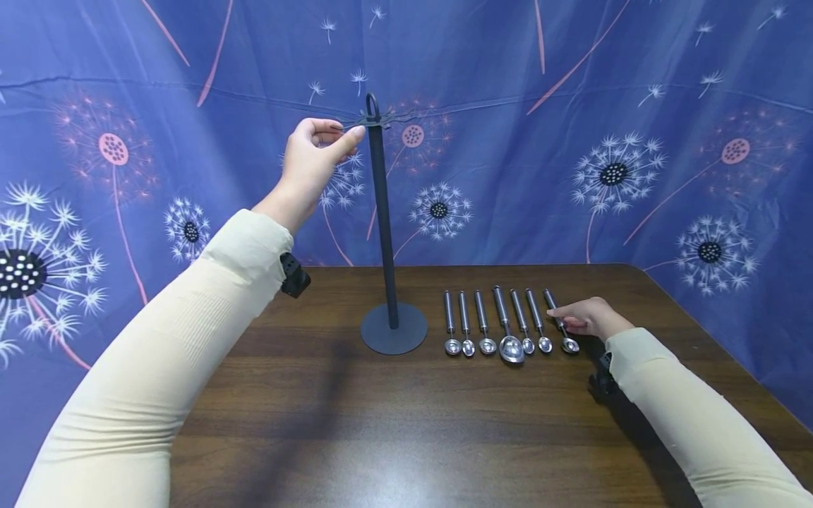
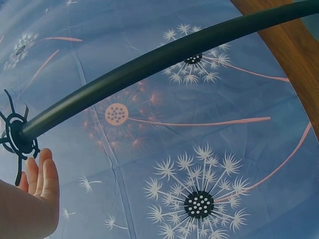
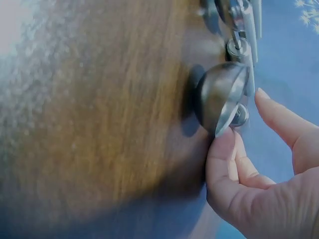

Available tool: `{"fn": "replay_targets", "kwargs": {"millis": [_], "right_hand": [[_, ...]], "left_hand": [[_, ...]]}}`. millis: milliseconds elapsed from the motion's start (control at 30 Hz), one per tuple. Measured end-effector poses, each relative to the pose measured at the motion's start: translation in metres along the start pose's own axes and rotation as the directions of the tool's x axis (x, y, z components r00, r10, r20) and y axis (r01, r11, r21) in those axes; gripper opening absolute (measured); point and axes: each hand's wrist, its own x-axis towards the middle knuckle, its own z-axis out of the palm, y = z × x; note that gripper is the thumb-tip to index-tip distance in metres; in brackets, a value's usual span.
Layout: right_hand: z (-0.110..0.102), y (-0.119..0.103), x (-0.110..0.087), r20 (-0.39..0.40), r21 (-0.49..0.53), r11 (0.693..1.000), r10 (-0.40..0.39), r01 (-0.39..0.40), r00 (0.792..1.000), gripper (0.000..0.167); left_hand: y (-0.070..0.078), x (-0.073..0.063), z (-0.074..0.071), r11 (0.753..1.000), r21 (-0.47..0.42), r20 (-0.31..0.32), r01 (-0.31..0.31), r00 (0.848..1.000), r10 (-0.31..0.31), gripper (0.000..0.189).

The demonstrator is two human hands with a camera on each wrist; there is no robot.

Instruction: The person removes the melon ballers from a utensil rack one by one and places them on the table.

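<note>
My left hand (image 1: pixel 311 159) is raised at the top of a black upright stand (image 1: pixel 384 212), its thumb and fingers pinching one hook (image 2: pixel 20 172) of the hook ring (image 2: pixel 20 137). Down at the right, my right hand (image 1: pixel 591 317) grips the handle of the rightmost steel scoop (image 1: pixel 570 346), with fingertips on both sides of it. That scoop's round bowl (image 3: pixel 219 97) shows close up in the right wrist view, resting near the tabletop. Several more steel scoops lie in a row to its left, the largest scoop (image 1: pixel 511 349) in the middle, handles pointing away.
The stand's round base (image 1: pixel 394 342) sits on the brown wooden table (image 1: pixel 406 423), left of the row of scoops. Behind the table hangs a blue cloth (image 1: pixel 508 176) with a dandelion print. The stand's upper hooks spread outward in several directions.
</note>
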Motion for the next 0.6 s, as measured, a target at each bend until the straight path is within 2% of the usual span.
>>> {"fn": "replay_targets", "kwargs": {"millis": [100, 233, 300, 433, 600], "right_hand": [[-0.004, 0.001, -0.002, 0.061, 0.044, 0.999, 0.001, -0.004, 0.998, 0.069], [-0.007, 0.003, -0.001, 0.122, 0.125, 0.992, 0.003, -0.018, 0.993, 0.033], [-0.009, 0.003, 0.000, 0.148, 0.167, 0.986, -0.001, -0.024, 0.989, 0.021], [-0.014, 0.001, -0.001, 0.176, 0.220, 0.975, -0.013, -0.026, 0.984, 0.012], [-0.018, 0.000, -0.003, 0.202, 0.238, 0.971, -0.026, -0.023, 0.979, 0.010]], "left_hand": [[-0.001, 0.000, 0.000, 1.000, 0.007, 0.003, 0.002, 1.000, -0.002, 0.048], [-0.004, 0.001, 0.000, 1.000, -0.007, 0.007, -0.008, 1.000, 0.009, 0.050], [-0.006, 0.001, 0.000, 0.999, -0.036, 0.007, -0.016, 1.000, 0.016, 0.050], [-0.008, 0.002, 0.000, 0.996, -0.083, 0.013, -0.035, 0.999, 0.037, 0.053], [-0.007, 0.002, 0.000, 0.995, -0.088, 0.028, -0.039, 0.999, 0.042, 0.052]]}}
